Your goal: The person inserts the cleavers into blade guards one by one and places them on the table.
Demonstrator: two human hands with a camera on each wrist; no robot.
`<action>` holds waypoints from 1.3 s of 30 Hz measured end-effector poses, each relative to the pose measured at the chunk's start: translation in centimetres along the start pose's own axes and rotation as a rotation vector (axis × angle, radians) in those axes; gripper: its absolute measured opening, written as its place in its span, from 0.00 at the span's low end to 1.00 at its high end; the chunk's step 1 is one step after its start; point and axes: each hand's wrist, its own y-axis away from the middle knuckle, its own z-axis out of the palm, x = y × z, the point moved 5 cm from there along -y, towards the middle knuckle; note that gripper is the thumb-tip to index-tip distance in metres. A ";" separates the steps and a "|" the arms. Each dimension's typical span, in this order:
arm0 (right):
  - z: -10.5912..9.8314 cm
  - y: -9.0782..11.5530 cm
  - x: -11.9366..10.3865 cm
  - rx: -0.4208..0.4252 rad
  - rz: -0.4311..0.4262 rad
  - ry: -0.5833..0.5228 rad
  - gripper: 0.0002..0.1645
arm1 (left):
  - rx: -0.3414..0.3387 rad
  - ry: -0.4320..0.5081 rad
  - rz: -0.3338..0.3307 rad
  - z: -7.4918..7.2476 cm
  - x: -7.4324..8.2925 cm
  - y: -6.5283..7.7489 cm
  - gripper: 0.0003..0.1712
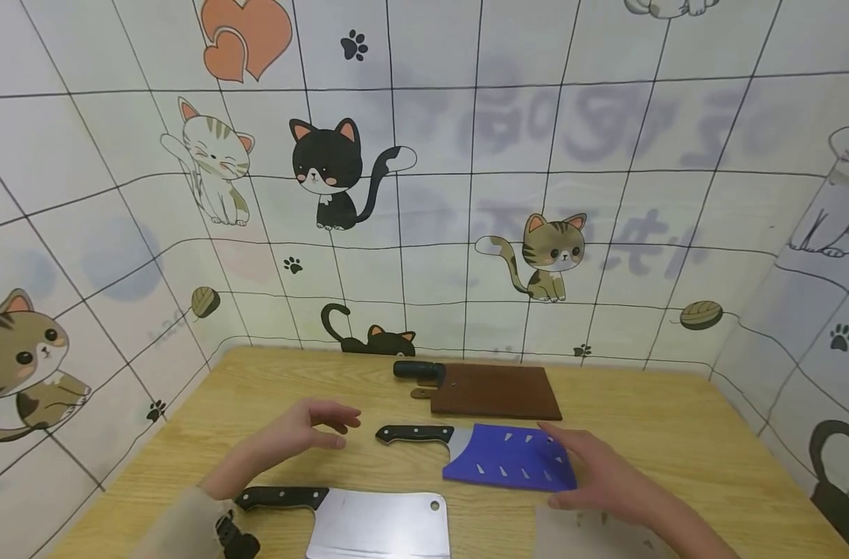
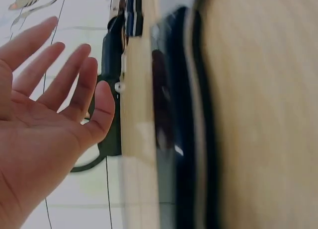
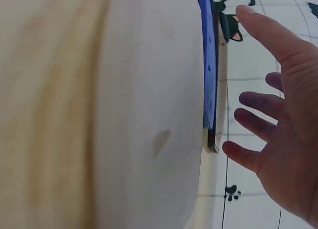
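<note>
1. Pictured mid-way across a light wood-grain surface (image 1: 648, 419): black-handled cleaver (image 1: 501, 458) in a blue blade cover with small pale slots, handle to the left.
2. Poised over the cover's right end: right-hand grip (image 1: 595, 473), thumb and fingers spread apart, clear of the blade cover in the right wrist view.
3. Raised near the cleaver's handle end, apart from it: left-hand grip (image 1: 301, 427), fingers loosely bent and apart, below it a beige sleeve (image 1: 175, 528).
4. Laid nearer the camera, at left: bare-bladed cleaver (image 1: 382, 524), black handle leftward, hole in a far blade corner.
5. Seen below the right hand: pale flat piece (image 1: 585, 539), marked with dark spots.
6. Set behind, near the wall (image 1: 438, 264) of cartoon cats: brown-sheathed cleaver (image 1: 497, 390), dark handle to the left.
</note>
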 end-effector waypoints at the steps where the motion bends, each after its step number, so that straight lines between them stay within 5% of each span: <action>1: -0.1 0.6 0.2 -0.001 0.022 -0.027 0.62 | -0.005 0.033 -0.011 -0.2 -0.2 0.7 0.28; 7: -0.4 3.7 2.0 -0.038 0.083 -0.090 0.62 | -0.008 0.043 -0.035 -0.9 -1.1 4.0 0.26; 15: 0.7 6.1 3.4 -0.084 0.068 0.024 0.63 | -0.023 -0.040 -0.017 -1.2 -2.9 6.7 0.23; 22: 1.5 6.6 4.0 0.041 -0.194 0.169 0.56 | -0.096 -0.038 -0.006 -1.7 -3.9 7.9 0.21; 27: 2.2 6.6 4.7 -0.022 -0.136 0.148 0.52 | -0.088 -0.075 -0.029 -1.9 -4.2 8.5 0.23; 33: 1.9 7.0 4.9 -0.038 -0.182 0.162 0.47 | -0.088 -0.130 0.061 -1.4 -3.9 8.6 0.22; 39: 1.6 7.2 5.7 -0.163 -0.057 0.055 0.44 | -0.074 -0.158 0.123 -1.2 -4.0 8.8 0.21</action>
